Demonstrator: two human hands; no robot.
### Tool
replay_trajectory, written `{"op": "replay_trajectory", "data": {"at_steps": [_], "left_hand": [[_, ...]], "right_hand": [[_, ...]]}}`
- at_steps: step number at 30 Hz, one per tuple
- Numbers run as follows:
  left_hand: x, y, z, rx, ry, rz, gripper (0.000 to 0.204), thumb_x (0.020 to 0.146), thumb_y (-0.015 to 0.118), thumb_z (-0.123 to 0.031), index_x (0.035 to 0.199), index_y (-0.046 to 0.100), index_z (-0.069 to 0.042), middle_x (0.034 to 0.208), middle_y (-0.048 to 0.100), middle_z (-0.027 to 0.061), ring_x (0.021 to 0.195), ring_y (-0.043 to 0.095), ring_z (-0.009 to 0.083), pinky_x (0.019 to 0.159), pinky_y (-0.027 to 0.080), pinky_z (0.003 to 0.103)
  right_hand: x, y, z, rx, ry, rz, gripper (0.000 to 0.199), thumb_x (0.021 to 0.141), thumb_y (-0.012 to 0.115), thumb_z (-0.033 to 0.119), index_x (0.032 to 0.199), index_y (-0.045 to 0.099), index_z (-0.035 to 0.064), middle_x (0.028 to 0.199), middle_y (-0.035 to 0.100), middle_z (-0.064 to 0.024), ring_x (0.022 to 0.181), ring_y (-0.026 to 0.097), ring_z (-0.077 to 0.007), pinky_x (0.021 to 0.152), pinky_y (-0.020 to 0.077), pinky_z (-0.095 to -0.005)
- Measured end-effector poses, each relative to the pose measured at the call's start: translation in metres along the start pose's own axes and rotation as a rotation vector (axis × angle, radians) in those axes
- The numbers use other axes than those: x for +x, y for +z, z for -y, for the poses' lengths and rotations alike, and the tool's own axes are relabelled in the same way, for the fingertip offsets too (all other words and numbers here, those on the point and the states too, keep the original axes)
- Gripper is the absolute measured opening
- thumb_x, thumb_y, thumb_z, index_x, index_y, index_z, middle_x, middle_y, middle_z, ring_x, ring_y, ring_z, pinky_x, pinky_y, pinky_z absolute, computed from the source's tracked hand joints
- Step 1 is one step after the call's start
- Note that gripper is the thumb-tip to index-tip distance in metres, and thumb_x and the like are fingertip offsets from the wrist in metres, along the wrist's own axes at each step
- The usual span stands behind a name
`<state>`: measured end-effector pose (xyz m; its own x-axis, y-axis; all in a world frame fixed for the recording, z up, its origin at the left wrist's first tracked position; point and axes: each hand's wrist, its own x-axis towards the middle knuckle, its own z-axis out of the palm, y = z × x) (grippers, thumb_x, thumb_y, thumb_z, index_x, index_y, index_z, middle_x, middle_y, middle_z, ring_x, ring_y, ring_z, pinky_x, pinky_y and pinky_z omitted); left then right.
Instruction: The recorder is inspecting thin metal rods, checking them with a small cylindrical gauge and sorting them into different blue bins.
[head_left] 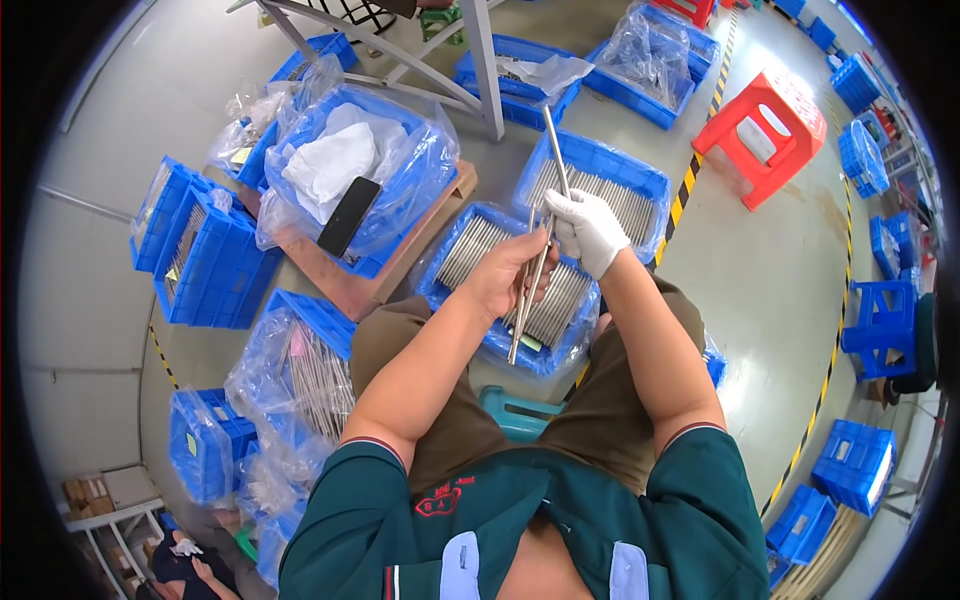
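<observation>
My left hand point(503, 272), bare, is wrapped round a few slim silver metal rods point(519, 328) that slant down between my knees. In a white glove, my right hand point(592, 234) pinches a metal rod point(555, 150) whose upper end sticks out beyond the fingers. The two hands are close together, and the exact number of rods is hidden by the fingers. Below them stands a blue crate point(555, 362) lined with clear plastic, with rows of metal rods point(470, 250) in it. Just beyond is a second blue crate point(645, 172), also filled with rods in rows.
At left, a plastic-lined crate point(400, 112) on a wooden pallet point(362, 292) bears a black phone point(349, 216). Loose rods point(315, 375) lie in another crate. A red stool point(765, 130) stands at right, past striped floor tape point(684, 190). A metal table leg point(484, 75) rises ahead.
</observation>
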<state>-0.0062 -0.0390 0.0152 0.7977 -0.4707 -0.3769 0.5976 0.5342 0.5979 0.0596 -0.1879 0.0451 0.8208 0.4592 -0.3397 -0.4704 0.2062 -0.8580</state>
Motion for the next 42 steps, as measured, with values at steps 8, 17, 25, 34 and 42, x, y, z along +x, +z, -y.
{"op": "replay_trajectory", "data": {"at_steps": [8,17,25,34,42], "left_hand": [[-0.005,0.013,0.019,0.076,-0.058,0.084,0.027,0.092,0.052,-0.033,0.086,0.054,-0.006,0.076,0.049,0.002,0.059,0.044,0.0105,0.049,0.037,0.023],[-0.017,-0.012,-0.001,-0.031,0.084,0.151,0.028,0.092,0.052,-0.032,0.089,0.058,-0.005,0.093,0.057,0.0054,0.087,0.058,0.0209,0.078,0.051,0.041],[-0.017,-0.016,-0.008,-0.031,0.135,0.178,0.029,0.089,0.057,-0.034,0.087,0.059,-0.005,0.086,0.056,0.0035,0.076,0.057,0.0168,0.07,0.052,0.039],[-0.015,-0.022,-0.023,-0.184,0.338,-0.153,0.026,0.085,0.064,-0.031,0.088,0.059,-0.005,0.072,0.049,-0.0005,0.059,0.046,0.0108,0.051,0.039,0.025],[-0.01,-0.043,-0.04,-0.386,0.518,-0.216,0.035,0.082,0.066,-0.037,0.093,0.057,-0.005,0.066,0.045,-0.0027,0.055,0.043,0.0095,0.052,0.037,0.025]], "right_hand": [[0.046,-0.038,-0.008,-0.231,-0.359,-0.479,0.028,0.079,0.064,0.029,0.073,0.059,0.0016,0.067,0.057,-0.0064,0.057,0.051,-0.0166,0.053,0.04,-0.0305],[0.018,-0.012,0.011,0.017,-0.036,-0.189,0.026,0.085,0.061,0.03,0.069,0.052,0.0109,0.051,0.039,0.0042,0.039,0.033,-0.0076,0.036,0.0237,-0.0229],[0.011,0.028,-0.007,-1.076,-0.165,-0.162,0.048,0.079,0.054,0.053,0.079,0.068,0.0065,0.067,0.063,-0.0134,0.066,0.063,-0.0271,0.065,0.0477,-0.0356],[0.004,0.007,-0.01,-1.092,-0.465,-0.148,0.032,0.092,0.042,0.028,0.081,0.059,0.0037,0.071,0.057,-0.0136,0.072,0.059,-0.0307,0.065,0.0449,-0.0375],[-0.028,0.016,-0.01,-0.642,-0.093,0.122,0.031,0.089,0.047,0.025,0.093,0.065,0.0003,0.057,0.047,0.0,0.053,0.044,-0.0092,0.053,0.0371,-0.0262]]}}
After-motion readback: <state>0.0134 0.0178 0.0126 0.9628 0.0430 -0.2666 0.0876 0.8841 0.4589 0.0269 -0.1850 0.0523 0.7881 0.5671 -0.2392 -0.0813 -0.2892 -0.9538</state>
